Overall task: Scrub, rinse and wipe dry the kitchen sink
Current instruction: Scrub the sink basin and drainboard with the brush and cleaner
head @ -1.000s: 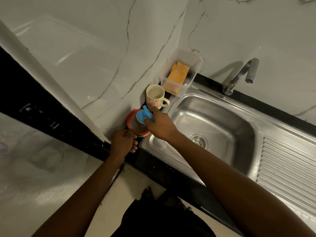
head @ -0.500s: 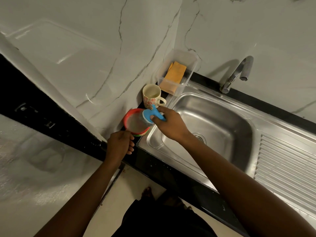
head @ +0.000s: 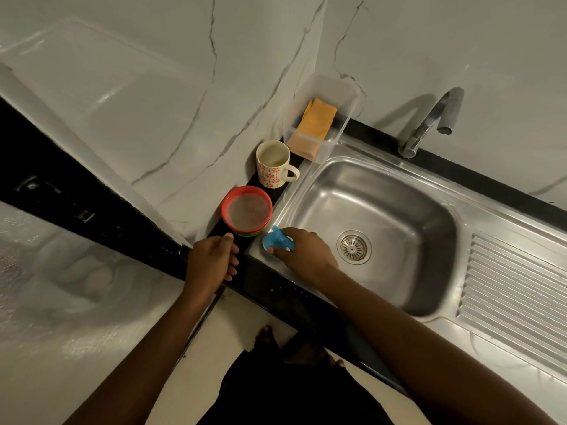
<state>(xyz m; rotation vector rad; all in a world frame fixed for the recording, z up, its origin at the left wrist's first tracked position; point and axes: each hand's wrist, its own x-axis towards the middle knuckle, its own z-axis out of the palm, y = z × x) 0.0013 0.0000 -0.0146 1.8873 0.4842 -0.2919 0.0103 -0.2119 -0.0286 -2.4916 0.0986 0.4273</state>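
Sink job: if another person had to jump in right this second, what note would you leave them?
Right grip: holds the blue scrubber, pressed on the sink's near-left corner.
Left grip: rests on the black counter beside the red tub, holding nothing.
Orange cloth lies in the clear box behind the mug.
Tap: no water seen running.
Done: scrubber in hand and on the steel. No foam shows in the basin.
Left: scrub the whole sink, rinse, then wipe dry, probably with the cloth.
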